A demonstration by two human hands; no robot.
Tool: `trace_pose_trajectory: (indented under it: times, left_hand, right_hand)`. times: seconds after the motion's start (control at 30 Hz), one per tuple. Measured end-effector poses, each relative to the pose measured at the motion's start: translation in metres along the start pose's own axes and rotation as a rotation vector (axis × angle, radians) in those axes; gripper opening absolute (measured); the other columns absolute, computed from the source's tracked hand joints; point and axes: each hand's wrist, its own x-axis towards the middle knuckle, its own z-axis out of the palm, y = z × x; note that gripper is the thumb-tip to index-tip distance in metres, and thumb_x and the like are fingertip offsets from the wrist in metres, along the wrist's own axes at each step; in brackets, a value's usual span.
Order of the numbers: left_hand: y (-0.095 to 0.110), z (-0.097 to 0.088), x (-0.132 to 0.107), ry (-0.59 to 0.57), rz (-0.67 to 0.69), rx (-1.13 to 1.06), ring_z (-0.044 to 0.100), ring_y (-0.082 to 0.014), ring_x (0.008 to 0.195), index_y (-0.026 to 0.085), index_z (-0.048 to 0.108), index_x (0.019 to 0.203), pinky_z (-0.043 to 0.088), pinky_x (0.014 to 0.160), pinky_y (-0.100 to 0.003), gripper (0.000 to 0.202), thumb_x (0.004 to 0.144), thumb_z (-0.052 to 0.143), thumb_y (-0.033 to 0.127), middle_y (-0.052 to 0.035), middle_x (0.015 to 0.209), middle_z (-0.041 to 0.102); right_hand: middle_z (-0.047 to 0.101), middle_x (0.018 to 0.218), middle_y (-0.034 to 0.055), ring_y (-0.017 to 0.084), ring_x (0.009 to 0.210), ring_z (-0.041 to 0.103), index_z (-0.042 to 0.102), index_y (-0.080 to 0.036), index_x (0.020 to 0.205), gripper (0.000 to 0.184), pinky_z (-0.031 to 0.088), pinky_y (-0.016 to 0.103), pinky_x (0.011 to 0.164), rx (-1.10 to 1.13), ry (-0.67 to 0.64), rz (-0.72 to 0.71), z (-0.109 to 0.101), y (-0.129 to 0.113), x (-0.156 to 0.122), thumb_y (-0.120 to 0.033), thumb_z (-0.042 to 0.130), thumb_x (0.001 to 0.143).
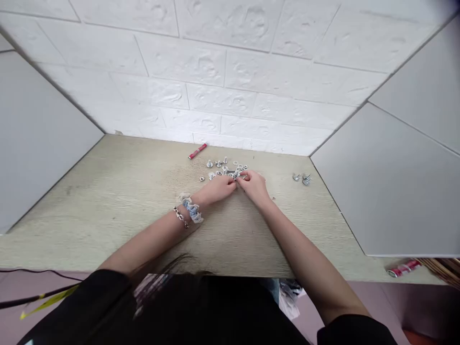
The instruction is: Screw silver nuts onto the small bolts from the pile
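Right hand [254, 187] pinches a bolt [236, 174] at its fingertips! Left hand [219, 188] crowds in alongside, its grip impossible to tell; loose hardware [225, 169] lies just beyond the fingers.

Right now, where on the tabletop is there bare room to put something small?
Two patches of the tabletop are bare: a broad one between the left panel and the left forearm, and a smaller one between that and the right forearm. It is crowded at the left hand and right hand, where bolts, nuts and washers lie close together.
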Motion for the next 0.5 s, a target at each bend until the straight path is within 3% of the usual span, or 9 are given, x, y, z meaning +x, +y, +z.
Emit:
trace_pose_trajectory:
  times: [0.13,0.27,0.37,0.5]
  left_hand:
    - [-0.011,0.002,0.003,0.086,-0.01,0.012,0.055,-0.0197,0.072,0.017,0.065,0.071,0.036,0.065,-0.027,0.025,0.084,0.044,0.024,-0.0049,0.075,0.065]
    - [-0.02,0.004,0.008,0.12,-0.018,-0.051,0.054,-0.0186,0.072,0.017,0.066,0.075,0.039,0.065,-0.027,0.023,0.083,0.045,0.023,-0.0043,0.074,0.063]
    - [-0.024,0.005,0.009,0.092,-0.112,-0.298,0.052,-0.0147,0.059,0.016,0.065,0.084,0.038,0.055,-0.025,0.024,0.086,0.044,0.027,-0.0033,0.07,0.061]
    - [-0.026,0.006,0.008,-0.002,-0.127,-0.716,0.055,-0.0116,0.059,0.013,0.062,0.088,0.039,0.052,-0.022,0.03,0.089,0.047,0.039,-0.006,0.078,0.063]
  right_hand:
    - [0.061,0.063,-0.0001,0.015,0.065,0.055,0.064,-0.016,0.081,0.018,0.041,0.028,0.071,-0.028,-0.009,-0.025,0.005,0.001,0.005,-0.029,0.057,0.071]
    - [0.058,0.06,-0.0011,0.014,0.061,0.052,0.061,-0.017,0.078,0.014,0.042,0.028,0.068,0.031,0.057,-0.056,0.008,0.004,0.001,-0.029,0.055,0.073]
    - [0.06,0.067,-0.0007,0.013,0.059,0.053,0.058,-0.018,0.082,0.018,0.043,0.027,0.062,0.209,0.089,-0.059,0.009,0.007,-0.003,-0.033,0.055,0.073]
    - [0.063,0.072,0.001,0.013,0.058,0.057,0.055,-0.018,0.086,0.024,0.045,0.026,0.055,0.528,-0.031,-0.031,0.012,0.007,-0.006,-0.037,0.056,0.072]
